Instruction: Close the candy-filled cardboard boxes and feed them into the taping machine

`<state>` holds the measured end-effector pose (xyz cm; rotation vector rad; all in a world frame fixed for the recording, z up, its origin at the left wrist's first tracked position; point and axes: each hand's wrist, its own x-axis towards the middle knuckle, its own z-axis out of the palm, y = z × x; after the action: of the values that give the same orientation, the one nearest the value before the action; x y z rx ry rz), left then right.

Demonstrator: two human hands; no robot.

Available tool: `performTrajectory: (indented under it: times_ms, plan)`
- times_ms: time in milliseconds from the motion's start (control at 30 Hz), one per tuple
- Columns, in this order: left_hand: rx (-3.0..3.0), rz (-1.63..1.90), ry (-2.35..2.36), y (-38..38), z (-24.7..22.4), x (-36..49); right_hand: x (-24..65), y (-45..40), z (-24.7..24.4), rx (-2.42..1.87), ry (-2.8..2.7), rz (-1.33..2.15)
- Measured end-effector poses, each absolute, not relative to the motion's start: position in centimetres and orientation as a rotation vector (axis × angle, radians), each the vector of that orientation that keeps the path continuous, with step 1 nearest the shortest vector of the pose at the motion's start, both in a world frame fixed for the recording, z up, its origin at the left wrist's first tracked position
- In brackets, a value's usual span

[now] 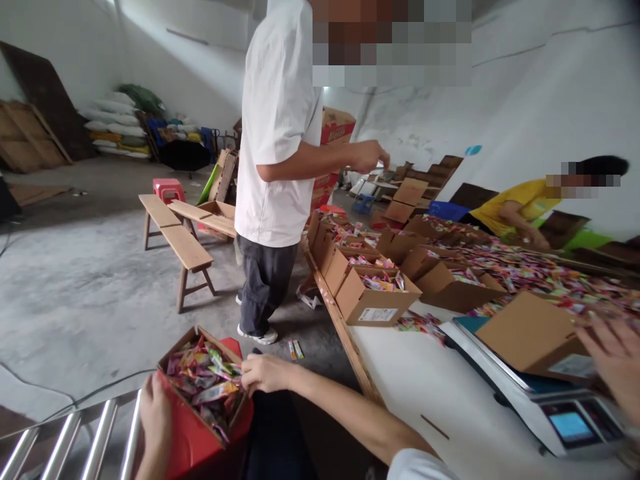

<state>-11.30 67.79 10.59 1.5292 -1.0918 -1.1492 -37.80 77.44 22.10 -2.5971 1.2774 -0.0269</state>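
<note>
A small open cardboard box full of colourful candy packets rests on a red plastic stool low in front of me. My left hand presses along the box's left wall, its fingers partly hidden. My right hand reaches across to the opposite side, with fingers curled at the rim beside the packets. At the far right, another person's open hand is at a tilted cardboard box on a digital scale.
A white-topped table carries filled cardboard boxes and a wide heap of packets. A person in a white shirt stands ahead; another in yellow leans over the heap. A metal ladder lies left, wooden benches beyond.
</note>
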Motion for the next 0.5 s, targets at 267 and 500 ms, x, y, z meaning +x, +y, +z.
performTrajectory:
  times_ms: [267,500]
  plan:
    - [1.101,-1.579,-1.412,60.8,14.9,-10.9,-33.7,81.1,21.9,-2.358,1.727,-0.762]
    - [0.965,-1.614,-1.298,62.7,15.4,-11.3,-28.7,78.6,24.3,-2.344,1.738,-0.383]
